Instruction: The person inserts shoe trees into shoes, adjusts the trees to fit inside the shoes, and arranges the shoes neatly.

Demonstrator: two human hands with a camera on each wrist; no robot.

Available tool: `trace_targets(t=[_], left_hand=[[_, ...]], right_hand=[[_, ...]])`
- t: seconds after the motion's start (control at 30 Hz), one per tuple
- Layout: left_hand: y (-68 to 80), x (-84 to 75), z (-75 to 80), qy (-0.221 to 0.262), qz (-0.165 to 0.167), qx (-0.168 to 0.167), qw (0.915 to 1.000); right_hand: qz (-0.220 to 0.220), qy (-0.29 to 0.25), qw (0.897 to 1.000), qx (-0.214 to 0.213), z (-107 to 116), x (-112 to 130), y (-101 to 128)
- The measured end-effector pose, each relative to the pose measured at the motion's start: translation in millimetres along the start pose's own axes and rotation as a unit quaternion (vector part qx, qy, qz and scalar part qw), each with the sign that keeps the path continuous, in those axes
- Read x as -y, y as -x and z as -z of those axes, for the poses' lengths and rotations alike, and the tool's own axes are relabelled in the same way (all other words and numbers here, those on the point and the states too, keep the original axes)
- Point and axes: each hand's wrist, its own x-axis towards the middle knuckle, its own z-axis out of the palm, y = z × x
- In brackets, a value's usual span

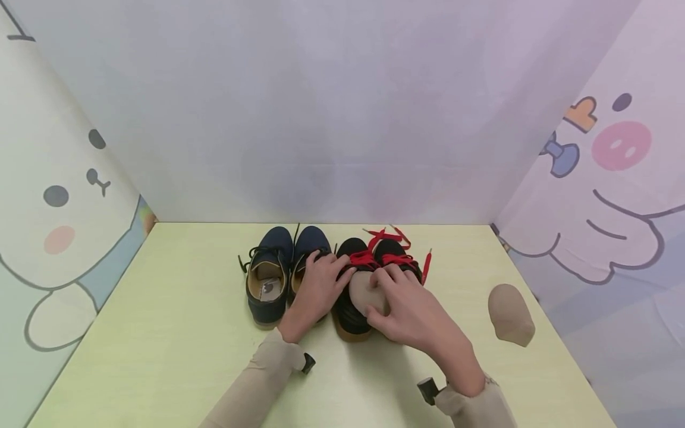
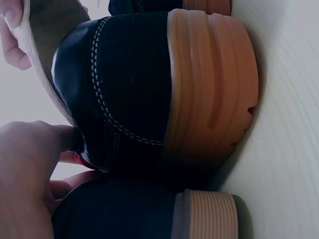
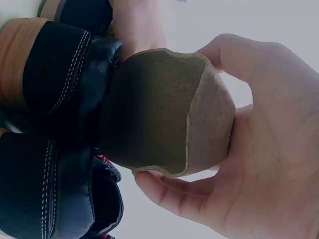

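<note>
The right hand (image 1: 409, 306) has the beige shell (image 1: 366, 291) between thumb and fingers, spread as wide as the shell, and is the hand nearer to it. The shell is over the opening of the left black shoe (image 1: 353, 327), its hollow side down; whether it touches the collar I cannot tell. The shoe's long axis runs away from the person, toe to the back. The left hand (image 1: 317, 282) seems to pinch the collar at the shoe's left side. Ahead of the shell, the red laces (image 1: 365, 258) narrow the way. The blue shoes (image 1: 264, 312) stand close at the left, the other black shoe (image 1: 386, 248) just beside at the right; a second shell (image 1: 511, 315) lies well apart, to the right.
</note>
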Motion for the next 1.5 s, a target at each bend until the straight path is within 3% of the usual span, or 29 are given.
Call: trace_targets(t=[0.67,1.03,1.5], left_hand=[[0.4,2.4,-2.3,0.008,-0.005,-0.008,0.9999],[1.2,2.7,-3.4,0.006,-0.009,-0.012,0.9999],[1.6,3.3,-4.3,0.004,-0.005,-0.010,0.9999]], right_hand=[[-0.009,0.030,0.999,0.024,-11,14,-18],[-0.014,0.015,1.000,-0.007,-26,15,-24],[-0.044,0.037,0.997,-0.045,-45,15,-35]])
